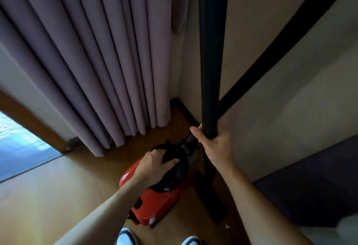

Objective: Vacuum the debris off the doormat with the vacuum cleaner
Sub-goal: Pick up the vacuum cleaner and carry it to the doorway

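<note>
1. Gripping w/ both hands, head view: L hand (155, 165) has its fingers curled round the black handle (170, 153) on top of the red vacuum cleaner (160, 196). R hand (215, 146) is wrapped tight round the lower end of the black wand (211, 60), thumb on the near side.
2. Vac sits on the wood floor (58, 196) in a room corner, between the mauve curtain (96, 51) and the wall (271, 80), just ahead of the person's shoes (126, 238). Prob. its storage spot.
3. Wand stands nearly upright and runs out of the top of frame. R hand prob. steadies it so it can't topple, while L hand takes the body by the handle, the natural lift pt.
4. A black ribbed strip (290, 37) crosses the wall diagonally behind the wand. Hose or not, can't tell.
5. Doormat: not identifiable here. A dark purple surface (310, 177) lies at the right edge, but can't tell what it is. No debris made out on it.
6. Judgement: fetch stage, no vacuuming begun. Next move needs body and wand carried together. Main risk is the long wand swinging into curtain or wall.
</note>
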